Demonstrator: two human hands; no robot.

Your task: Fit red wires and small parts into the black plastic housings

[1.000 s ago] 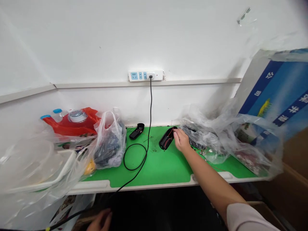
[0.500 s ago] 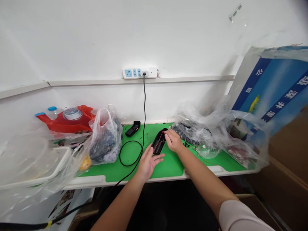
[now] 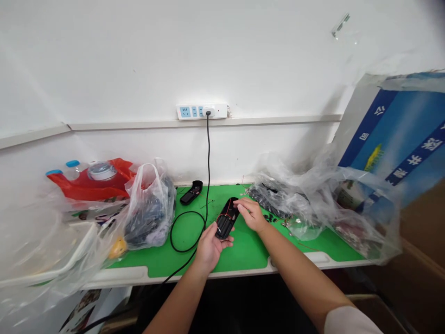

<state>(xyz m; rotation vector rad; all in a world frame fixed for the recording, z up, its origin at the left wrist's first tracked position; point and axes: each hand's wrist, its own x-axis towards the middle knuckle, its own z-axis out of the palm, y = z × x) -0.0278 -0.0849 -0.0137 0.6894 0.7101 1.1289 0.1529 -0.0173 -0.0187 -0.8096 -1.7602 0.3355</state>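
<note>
A black plastic housing (image 3: pixel 225 223), open side up, is held tilted over the green bench top. Thin red wires (image 3: pixel 228 209) run across its hollow inside. My left hand (image 3: pixel 210 248) grips its lower end, thumb on the near edge and fingers underneath. At the upper right rim, my right hand (image 3: pixel 251 214) has thumb and fingers drawn together by the wires; what they pinch is too small to make out. A similar black plastic shell (image 3: pixel 192 192) lies farther back on the bench.
A black cable (image 3: pixel 187 212) loops on the green bench top (image 3: pixel 163 266), left of my hands, from a power strip (image 3: pixel 202 111). Plastic bags (image 3: pixel 151 208) crowd the left; a clear bag of black parts (image 3: pixel 278 199) and small loose black pieces (image 3: pixel 270 218) lie right.
The housing has turned so its inside faces me more. My left fingers have moved in beneath it, and my right hand stays at its upper rim. The camera view has shifted slightly.
</note>
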